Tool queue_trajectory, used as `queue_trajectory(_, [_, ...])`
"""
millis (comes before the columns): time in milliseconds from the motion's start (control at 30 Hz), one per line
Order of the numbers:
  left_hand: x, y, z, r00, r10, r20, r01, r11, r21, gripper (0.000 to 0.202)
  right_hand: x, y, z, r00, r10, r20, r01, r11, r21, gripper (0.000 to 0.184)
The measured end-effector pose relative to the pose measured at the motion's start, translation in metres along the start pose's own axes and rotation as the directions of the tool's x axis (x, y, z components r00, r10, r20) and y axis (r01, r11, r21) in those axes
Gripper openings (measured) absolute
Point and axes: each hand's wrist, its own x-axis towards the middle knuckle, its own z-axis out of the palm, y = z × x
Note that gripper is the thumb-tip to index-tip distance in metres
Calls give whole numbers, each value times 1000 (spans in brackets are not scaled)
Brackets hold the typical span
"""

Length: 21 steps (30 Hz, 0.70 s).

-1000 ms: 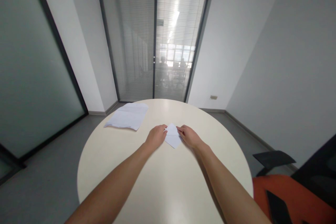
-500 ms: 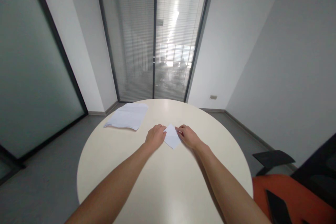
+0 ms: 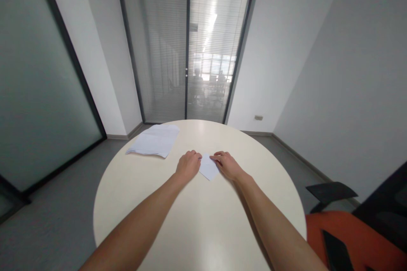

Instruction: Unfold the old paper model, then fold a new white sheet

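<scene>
A small folded piece of white paper [image 3: 209, 170] lies on the round cream table [image 3: 197, 224], one corner pointing toward me. At its left edge my left hand [image 3: 189, 165] is closed, with curled fingers on the paper. My right hand [image 3: 226, 164] is closed at the upper right edge, thumb and index finger together on the paper. The fingertips cover parts of both side edges. The paper's far edge looks flat between the hands.
A stack of white paper sheets [image 3: 155, 140] lies at the table's far left. An orange office chair [image 3: 365, 237] with black armrests stands at the right. Beyond the table is a glass door [image 3: 159, 51] with blinds.
The paper's far corner, which pointed away from me, is now folded down, leaving a flatter far edge. My right fingertips have shifted slightly left. The left hand has hardly moved.
</scene>
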Motion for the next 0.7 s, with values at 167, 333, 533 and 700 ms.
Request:
queue_trajectory(167, [2, -1, 2, 999, 32, 26, -31, 999, -40, 33, 1, 3, 5, 1000, -1, -18, 1, 1000, 11, 34])
queue_trajectory(333, [3, -4, 2, 992, 118, 36, -115, 991, -69, 35, 3, 3, 7, 999, 6, -40, -5, 999, 33, 31])
queue_trajectory(533, [0, 0, -2, 993, 119, -4, -119, 993, -10, 28, 0, -3, -1, 973, 203, -112, -207, 978, -26, 21])
queue_trajectory(700, [0, 0, -4, 996, 91, -3, -91, 995, 33, 28, -3, -3, -6, 942, 313, -124, -319, 947, -30, 26])
